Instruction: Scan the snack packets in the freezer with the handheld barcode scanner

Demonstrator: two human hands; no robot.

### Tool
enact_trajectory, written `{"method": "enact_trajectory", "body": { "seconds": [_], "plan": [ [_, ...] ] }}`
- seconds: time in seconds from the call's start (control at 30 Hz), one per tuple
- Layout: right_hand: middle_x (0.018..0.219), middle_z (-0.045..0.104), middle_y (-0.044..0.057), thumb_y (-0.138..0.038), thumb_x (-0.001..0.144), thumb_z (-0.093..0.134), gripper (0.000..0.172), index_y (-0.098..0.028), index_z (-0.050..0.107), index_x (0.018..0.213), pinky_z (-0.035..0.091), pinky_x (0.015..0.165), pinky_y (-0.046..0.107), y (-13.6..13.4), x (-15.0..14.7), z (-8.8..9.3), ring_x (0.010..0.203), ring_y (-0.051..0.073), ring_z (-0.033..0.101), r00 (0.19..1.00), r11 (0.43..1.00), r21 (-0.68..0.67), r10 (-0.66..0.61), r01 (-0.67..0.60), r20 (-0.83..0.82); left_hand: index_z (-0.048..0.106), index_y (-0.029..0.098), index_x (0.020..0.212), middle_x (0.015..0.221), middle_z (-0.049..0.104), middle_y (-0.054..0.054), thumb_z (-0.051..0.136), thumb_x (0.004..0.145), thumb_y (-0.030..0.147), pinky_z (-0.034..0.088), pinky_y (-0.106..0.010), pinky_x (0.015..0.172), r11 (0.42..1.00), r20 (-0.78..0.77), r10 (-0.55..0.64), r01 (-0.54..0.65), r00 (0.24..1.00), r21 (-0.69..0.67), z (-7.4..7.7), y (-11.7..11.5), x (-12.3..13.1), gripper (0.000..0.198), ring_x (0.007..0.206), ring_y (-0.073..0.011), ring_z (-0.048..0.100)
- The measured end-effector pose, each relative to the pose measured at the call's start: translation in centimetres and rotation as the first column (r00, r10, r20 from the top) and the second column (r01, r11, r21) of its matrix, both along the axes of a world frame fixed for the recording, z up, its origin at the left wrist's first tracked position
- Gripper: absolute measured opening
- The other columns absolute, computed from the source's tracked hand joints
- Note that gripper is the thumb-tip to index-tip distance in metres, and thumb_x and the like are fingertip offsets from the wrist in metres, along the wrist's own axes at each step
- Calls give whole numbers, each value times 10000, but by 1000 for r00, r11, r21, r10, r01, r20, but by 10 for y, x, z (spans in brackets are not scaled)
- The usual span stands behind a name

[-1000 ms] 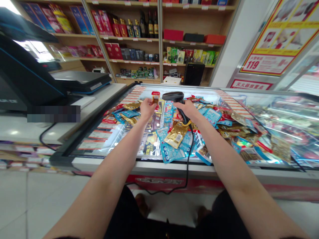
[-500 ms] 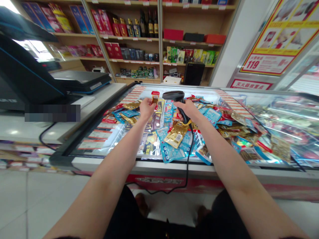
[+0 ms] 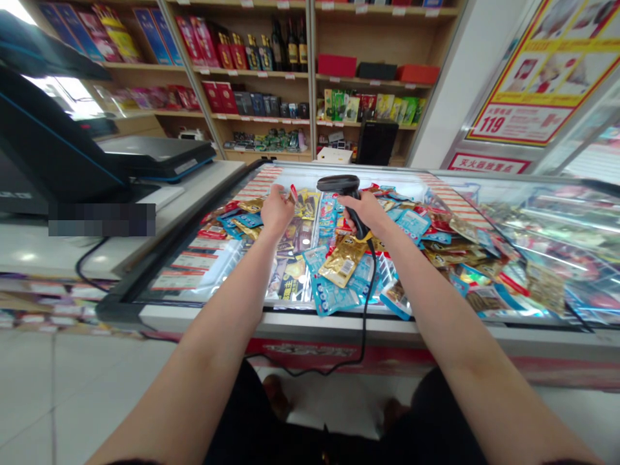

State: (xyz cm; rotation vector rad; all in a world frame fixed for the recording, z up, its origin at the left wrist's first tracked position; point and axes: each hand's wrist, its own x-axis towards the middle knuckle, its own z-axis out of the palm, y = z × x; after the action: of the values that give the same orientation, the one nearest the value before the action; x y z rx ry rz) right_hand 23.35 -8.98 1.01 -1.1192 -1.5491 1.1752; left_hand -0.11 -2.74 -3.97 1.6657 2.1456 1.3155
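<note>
In my right hand (image 3: 365, 212) is a black barcode scanner (image 3: 339, 185), gripped by its handle with the head pointing left. Its cable (image 3: 372, 284) hangs down over the freezer's front edge. My left hand (image 3: 278, 210) is closed on a small red snack packet (image 3: 293, 193), turned nearly edge-on and mostly hidden by the fingers. Between and below the hands, a gold snack packet (image 3: 343, 259) lies on blue packets (image 3: 334, 294) on the glass top. More packets (image 3: 249, 219) are heaped left of my left hand, and another pile (image 3: 450, 236) spreads to the right.
The glass-topped freezer (image 3: 188, 313) spans the front. On the left, a counter (image 3: 203, 194) carries a black scale (image 3: 159, 155) and a dark terminal (image 3: 43, 142). Shelves (image 3: 252, 74) of bottles and boxes stand behind. A red-and-yellow poster (image 3: 547, 71) hangs at right.
My left hand has moved slightly left and rotated, turning the red packet from face-on to nearly edge-on. The scanner in my right hand has barely moved.
</note>
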Motion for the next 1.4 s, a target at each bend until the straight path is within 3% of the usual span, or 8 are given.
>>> {"method": "enact_trajectory", "body": {
  "seconds": [0.17,0.4,0.7,0.8,0.93,1.1,1.23,1.4],
  "plan": [
    [474,561,-13,-318,926,715,306,-239,499,725,443,349,240,0,-1,1,365,132,482,1000,1000,-4,-25,25,-17,657,262,1180,1175,754,-139,676,784,210,456,-511,1071,999,-53,43,-45,998,-31,4,0,-17,400,1238,-382,662],
    [449,554,-18,-346,914,720,313,-234,504,716,393,327,219,4,0,-2,340,121,473,998,998,-4,-58,58,-4,719,186,916,1154,742,-225,677,759,194,442,-573,1068,964,-230,163,-204,959,-170,19,-4,-46,162,1240,-433,649],
    [446,563,-19,-288,929,688,270,-227,523,724,410,325,223,2,2,3,335,123,476,996,996,-13,-93,93,-9,747,144,1107,1348,658,-284,665,801,265,239,-714,1187,970,-327,193,-229,925,-75,18,-15,-43,339,1397,-497,491],
    [433,553,-16,-311,933,692,285,-227,521,720,418,330,224,2,2,3,335,126,474,994,993,-19,-113,113,-8,750,183,1117,1352,664,-233,703,786,278,175,-711,1229,990,-306,123,-137,944,-25,18,-17,-24,347,1429,-486,464],
    [447,557,-13,-304,926,696,283,-222,524,717,425,334,224,5,5,3,344,124,482,987,987,-31,-158,157,-25,759,211,1096,1296,702,-169,685,843,267,356,-591,1197,985,-292,-173,158,940,-75,14,-17,9,270,1312,-406,591],
    [489,579,-19,-258,906,715,253,-218,532,735,418,333,216,11,10,3,361,124,511,978,980,-33,-196,194,-68,765,223,1129,1236,747,-82,719,863,316,505,-417,1100,735,-224,-678,657,700,-169,15,-28,52,285,1150,-270,680],
    [475,560,-14,-276,906,705,265,-216,533,714,415,335,230,15,14,4,349,125,494,962,966,-65,-257,251,-95,738,264,1286,1315,719,-93,673,925,371,481,-471,1158,630,-270,-769,758,579,-169,19,-73,72,382,1277,-284,644],
    [475,559,-13,-285,906,702,254,-214,539,725,413,336,237,16,16,5,358,126,486,953,963,-74,-268,259,-143,526,430,1576,1702,417,-123,678,909,609,372,-699,1206,707,-417,-705,614,574,-351,-16,-165,74,707,1571,-448,357]
  ]
}}
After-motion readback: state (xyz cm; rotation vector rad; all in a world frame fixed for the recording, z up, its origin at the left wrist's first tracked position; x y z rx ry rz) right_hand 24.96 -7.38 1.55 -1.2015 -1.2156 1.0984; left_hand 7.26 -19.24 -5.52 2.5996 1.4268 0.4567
